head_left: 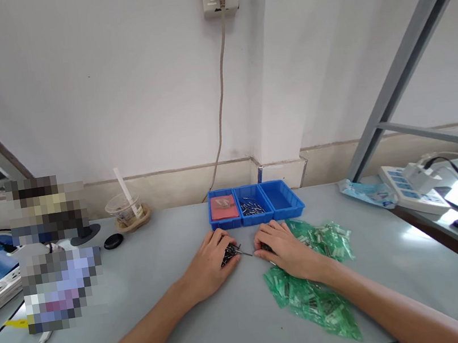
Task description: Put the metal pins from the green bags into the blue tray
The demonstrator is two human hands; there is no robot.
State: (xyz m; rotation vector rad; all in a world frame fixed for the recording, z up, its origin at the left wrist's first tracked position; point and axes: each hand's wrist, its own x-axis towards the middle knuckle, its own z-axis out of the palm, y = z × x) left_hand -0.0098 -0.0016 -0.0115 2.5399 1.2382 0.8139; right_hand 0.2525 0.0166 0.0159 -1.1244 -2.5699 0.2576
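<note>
My left hand is curled around a bunch of thin metal pins on the grey table, and one long pin sticks out toward the right. Opposite it, my right hand has its fingers bent and closed; a dark bit shows under them, too hidden to name. Green plastic bags filled with small metal parts lie under and beside my right wrist. Just beyond both hands sits a row of three blue bins. Similar metal pins lie in the middle bin, and a pink packet lies in the left one.
A plastic cup with a straw stands on a round coaster at the back left, near a black lid. White power strips lie at both sides. A blue-white packet is at right. Metal frame posts slope overhead.
</note>
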